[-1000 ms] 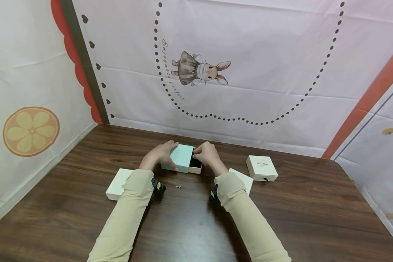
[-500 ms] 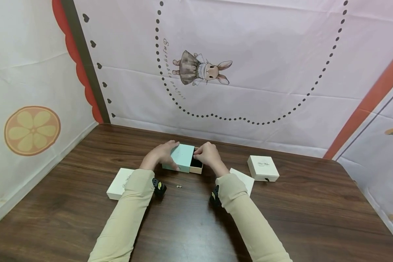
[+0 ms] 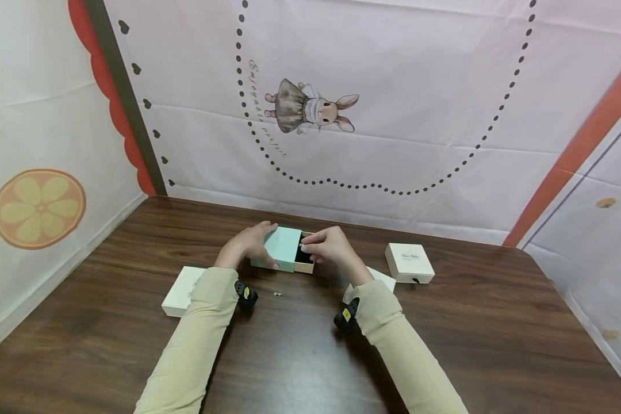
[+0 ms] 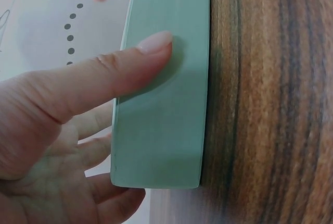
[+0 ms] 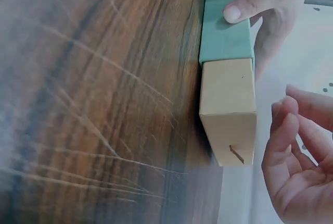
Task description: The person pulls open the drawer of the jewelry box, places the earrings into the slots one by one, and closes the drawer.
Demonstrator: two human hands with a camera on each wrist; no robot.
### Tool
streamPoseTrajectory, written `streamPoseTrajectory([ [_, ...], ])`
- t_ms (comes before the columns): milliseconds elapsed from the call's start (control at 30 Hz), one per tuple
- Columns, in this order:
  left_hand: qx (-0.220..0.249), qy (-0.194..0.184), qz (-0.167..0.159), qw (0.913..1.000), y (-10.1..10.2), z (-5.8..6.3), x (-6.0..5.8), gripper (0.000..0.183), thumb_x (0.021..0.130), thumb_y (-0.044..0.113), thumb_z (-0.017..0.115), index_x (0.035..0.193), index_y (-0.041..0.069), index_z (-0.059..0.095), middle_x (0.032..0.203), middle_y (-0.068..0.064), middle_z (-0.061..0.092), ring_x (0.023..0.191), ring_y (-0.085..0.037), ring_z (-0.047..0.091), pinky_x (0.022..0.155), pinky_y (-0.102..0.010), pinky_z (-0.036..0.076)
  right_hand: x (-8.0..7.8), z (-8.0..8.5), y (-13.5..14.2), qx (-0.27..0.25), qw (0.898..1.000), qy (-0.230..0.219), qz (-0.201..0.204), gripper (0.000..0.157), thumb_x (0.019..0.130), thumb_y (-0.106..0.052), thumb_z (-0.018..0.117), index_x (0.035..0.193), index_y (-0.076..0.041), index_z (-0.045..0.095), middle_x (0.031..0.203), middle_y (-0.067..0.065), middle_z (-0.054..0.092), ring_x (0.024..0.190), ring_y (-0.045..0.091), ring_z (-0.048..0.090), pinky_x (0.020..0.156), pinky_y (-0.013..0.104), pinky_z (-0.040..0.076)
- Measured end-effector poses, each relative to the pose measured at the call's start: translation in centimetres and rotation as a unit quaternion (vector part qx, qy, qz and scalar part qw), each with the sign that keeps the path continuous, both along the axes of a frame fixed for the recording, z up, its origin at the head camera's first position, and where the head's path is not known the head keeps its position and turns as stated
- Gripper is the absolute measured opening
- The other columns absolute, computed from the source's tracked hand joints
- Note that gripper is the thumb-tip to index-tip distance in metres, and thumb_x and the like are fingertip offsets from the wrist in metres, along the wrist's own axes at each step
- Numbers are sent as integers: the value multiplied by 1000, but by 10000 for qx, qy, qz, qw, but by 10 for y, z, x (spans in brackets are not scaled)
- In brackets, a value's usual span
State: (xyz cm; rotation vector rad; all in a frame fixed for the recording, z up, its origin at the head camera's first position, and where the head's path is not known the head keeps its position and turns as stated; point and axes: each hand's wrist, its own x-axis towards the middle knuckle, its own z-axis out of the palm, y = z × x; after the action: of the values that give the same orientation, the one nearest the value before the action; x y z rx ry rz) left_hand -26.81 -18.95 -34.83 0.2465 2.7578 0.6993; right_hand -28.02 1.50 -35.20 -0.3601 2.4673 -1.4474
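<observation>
A pale turquoise sleeve box [image 3: 283, 244] lies near the table's back edge, its cream drawer [image 3: 303, 268] pulled partway out to the right and showing a black lining. My left hand [image 3: 249, 244] grips the sleeve, thumb [image 4: 148, 57] across the near side and fingers behind it. Over the drawer, my right hand [image 3: 331, 246] has thumb and forefinger together at a small shiny piece [image 3: 301, 245], too small to identify. The right wrist view shows these fingertips [image 5: 289, 104] beside the drawer, with the piece hidden there. A tiny metallic item [image 3: 277, 294] lies on the table in front of the box.
One white box [image 3: 182, 292] sits at the left, partly behind the left sleeve. Another white box [image 3: 410, 263] with a dark pull tab stands at the right. A further white item [image 3: 382, 279] is partly covered by the right forearm. A printed cloth hangs behind the table [image 3: 471, 333].
My right hand has risen a little out of the drawer and turned, and a shiny speck now shows at its fingertips. My left hand keeps its hold on the box. The head view has shifted slightly.
</observation>
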Motion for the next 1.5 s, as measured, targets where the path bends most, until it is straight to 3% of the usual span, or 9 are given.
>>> streamPoseTrajectory([
  [400, -2, 16, 60, 10000, -6, -5, -3, 101, 67, 25, 80, 145, 9, 19, 152, -16, 8, 136, -40, 14, 105, -55, 24, 16, -1, -2, -298, 9962, -533, 628, 23, 78, -9, 69, 99, 0, 69, 80, 8, 70, 62, 8, 61, 64, 33, 53],
  [733, -7, 28, 31, 10000, -5, -3, -1, 99, 68, 24, 80, 145, 8, 19, 152, -16, 10, 136, -39, 16, 105, -54, 25, 26, -8, -14, -149, 9910, -592, 1193, 21, 78, -6, 68, 97, 2, 69, 79, 11, 71, 64, 9, 64, 64, 31, 54],
  [1033, -63, 108, -37, 9999, -4, -3, -2, 100, 67, 25, 80, 144, 7, 20, 151, -18, 11, 135, -40, 17, 104, -55, 26, 33, -13, -26, 425, 9805, -498, 1852, 17, 79, -8, 68, 93, 1, 70, 79, 16, 70, 66, 16, 67, 60, 29, 54],
  [1367, -13, 67, -61, 10000, -3, -4, -3, 99, 68, 25, 80, 145, 7, 19, 151, -17, 9, 136, -40, 16, 103, -55, 26, 37, -16, -36, 1239, 9698, -401, 2062, 8, 77, -9, 71, 83, -5, 72, 68, 10, 69, 53, 11, 62, 53, 25, 52],
  [1500, -49, 40, -88, 9999, -3, -4, -3, 99, 68, 25, 79, 145, 8, 19, 151, -18, 9, 135, -42, 14, 103, -57, 25, 40, -15, -42, 1619, 9643, -161, 2087, 4, 77, -10, 71, 78, -7, 71, 64, 6, 67, 51, 13, 60, 51, 24, 51],
])
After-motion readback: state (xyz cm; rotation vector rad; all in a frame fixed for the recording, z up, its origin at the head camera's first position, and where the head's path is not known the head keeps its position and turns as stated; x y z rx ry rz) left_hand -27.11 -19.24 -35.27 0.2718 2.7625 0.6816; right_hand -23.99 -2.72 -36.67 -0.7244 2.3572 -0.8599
